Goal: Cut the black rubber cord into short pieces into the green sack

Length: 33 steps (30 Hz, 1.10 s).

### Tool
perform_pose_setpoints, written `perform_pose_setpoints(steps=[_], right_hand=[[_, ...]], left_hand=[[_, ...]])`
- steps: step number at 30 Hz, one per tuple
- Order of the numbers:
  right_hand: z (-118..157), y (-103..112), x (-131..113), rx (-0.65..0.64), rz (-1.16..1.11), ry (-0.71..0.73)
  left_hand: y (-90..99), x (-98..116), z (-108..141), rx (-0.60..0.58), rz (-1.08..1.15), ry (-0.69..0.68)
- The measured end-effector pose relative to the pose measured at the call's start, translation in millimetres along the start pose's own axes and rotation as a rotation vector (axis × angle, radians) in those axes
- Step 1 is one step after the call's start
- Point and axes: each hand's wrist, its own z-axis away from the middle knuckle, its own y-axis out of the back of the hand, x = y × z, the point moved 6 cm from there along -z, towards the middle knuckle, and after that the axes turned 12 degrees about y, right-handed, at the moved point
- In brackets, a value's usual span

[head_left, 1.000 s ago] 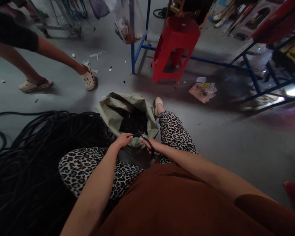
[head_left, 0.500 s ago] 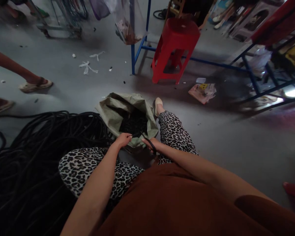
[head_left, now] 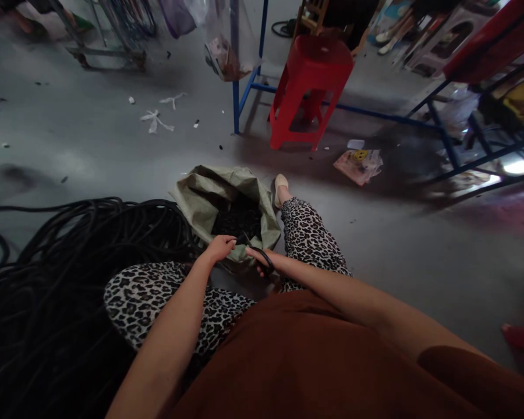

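Note:
My left hand [head_left: 220,248] is closed in a pinch over the near rim of a greenish woven sack [head_left: 196,201]. A short dark end of black cord [head_left: 233,239] shows at its fingertips, mostly hidden by the fingers. Just to the right, my right hand [head_left: 258,256] grips black-handled scissors [head_left: 267,260], with their blades pointing up and left toward the left hand. Inside the open sack lie many small black pieces [head_left: 238,222]. A big heap of black cord [head_left: 126,227] lies on the floor to the left, against the sack.
Beyond the sack, a red plastic stool [head_left: 312,87] stands by a blue metal frame [head_left: 236,107]. Plastic scraps [head_left: 155,121] and a pinkish bag [head_left: 358,166] lie on the grey floor. My legs [head_left: 312,238] flank the sack. Other people's feet show at the top edge.
The scissors and my right hand have shifted slightly left, and the dark strip past my left fingertips shows less. At far left, another person's legs have mostly left view.

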Motion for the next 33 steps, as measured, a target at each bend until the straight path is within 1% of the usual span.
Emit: perform_pose_setpoints(steps=[3,6,10,17,24,28,33], right_hand=[[-5.8,1.8,3.9,0.013,-0.004,0.007],[-11.4,3.1,10.0,-0.002,0.006,0.013],[-13.3,4.6,12.6,-0.008,0.020,0.015],[-6.6,1.5,5.7,-0.023,0.088,-0.015],[0.7,1.2,-5.0,-0.008,0.077,-0.022],[3.8,1.9,-12.0,0.040,0.065,0.008],[0.5,3.6,-11.1,0.095,0.092,0.035]], left_hand=[[-0.7,1.3,2.5,-0.012,-0.009,0.011],[-0.4,2.1,3.0,-0.013,-0.018,0.009],[0.0,2.6,1.4,-0.007,-0.025,0.002],[-0.3,4.6,1.7,-0.013,-0.031,0.007],[-1.1,6.8,7.2,-0.070,-0.016,0.014],[0.0,11.6,10.0,-0.082,0.023,0.017],[0.3,13.5,9.2,-0.063,0.023,-0.004]])
